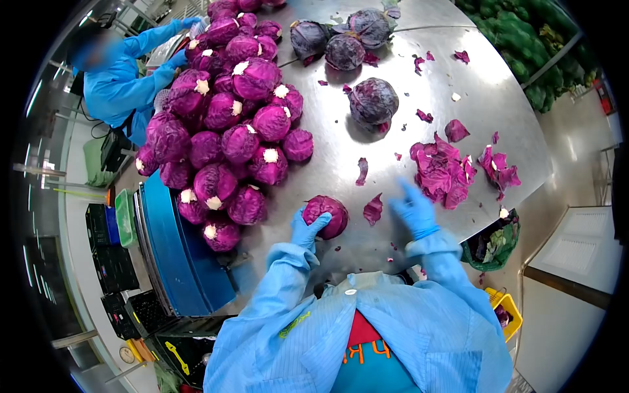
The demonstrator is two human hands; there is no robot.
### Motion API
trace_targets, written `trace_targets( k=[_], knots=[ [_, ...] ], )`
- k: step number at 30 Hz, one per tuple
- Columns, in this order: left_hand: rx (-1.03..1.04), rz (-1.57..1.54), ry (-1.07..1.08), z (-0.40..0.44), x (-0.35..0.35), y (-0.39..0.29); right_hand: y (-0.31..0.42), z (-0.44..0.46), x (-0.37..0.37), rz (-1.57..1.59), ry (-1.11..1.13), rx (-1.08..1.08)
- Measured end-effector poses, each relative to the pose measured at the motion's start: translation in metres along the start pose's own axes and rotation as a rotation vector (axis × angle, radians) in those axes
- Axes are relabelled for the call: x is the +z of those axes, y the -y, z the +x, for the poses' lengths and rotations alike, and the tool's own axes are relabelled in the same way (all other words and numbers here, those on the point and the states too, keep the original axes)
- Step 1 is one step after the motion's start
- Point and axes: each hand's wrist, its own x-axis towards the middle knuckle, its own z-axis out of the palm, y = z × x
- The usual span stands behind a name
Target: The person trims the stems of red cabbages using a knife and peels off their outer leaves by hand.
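My left hand [304,232], in a blue glove, is closed around the side of a trimmed red cabbage [333,213] near the front of the steel table [308,180]. To the right of it, my gloved right hand [415,213] is slightly blurred over the table. Its fingers are stretched apart and I see nothing in them. A loose purple leaf [373,209] lies between the cabbage and that hand. Just beyond my right hand is a heap of torn cabbage leaves [442,171]. A darker untrimmed cabbage [373,102] sits farther back.
Many trimmed red cabbages [216,147] are piled on the left. Several dark cabbages [344,52] stand at the back. A co-worker [118,78] in blue reaches toward the pile. Beside the table's right edge are a lined bin [496,245] and a yellow basket [508,313].
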Motion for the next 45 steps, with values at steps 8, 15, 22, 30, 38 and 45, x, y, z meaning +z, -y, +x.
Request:
trace_targets(
  k=[8, 15, 22, 30, 38, 45],
  knots=[
    [-0.008, -0.197, 0.158, -0.009, 0.008, -0.028, 0.051, 0.006, 0.081, 0.388, 0.589, 0.034],
    [-0.022, -0.239, 0.161, -0.008, -0.002, -0.014, 0.064, 0.000, 0.071, 0.065, 0.527, -0.148],
    [-0.038, -0.385, 0.185, -0.034, 0.027, -0.026, 0.081, -0.009, 0.044, -0.045, 0.424, -0.240],
    [0.109, -0.268, 0.130, -0.044, 0.044, -0.037, 0.106, -0.011, 0.011, -0.097, 0.310, -0.339],
    [0.168, -0.091, 0.019, -0.062, 0.057, -0.052, 0.109, -0.021, 0.003, -0.348, 0.149, -0.575],
    [0.593, 0.599, -0.178, -0.082, 0.067, -0.071, 0.116, -0.030, 0.013, 0.129, 0.194, 0.101]
  ],
)
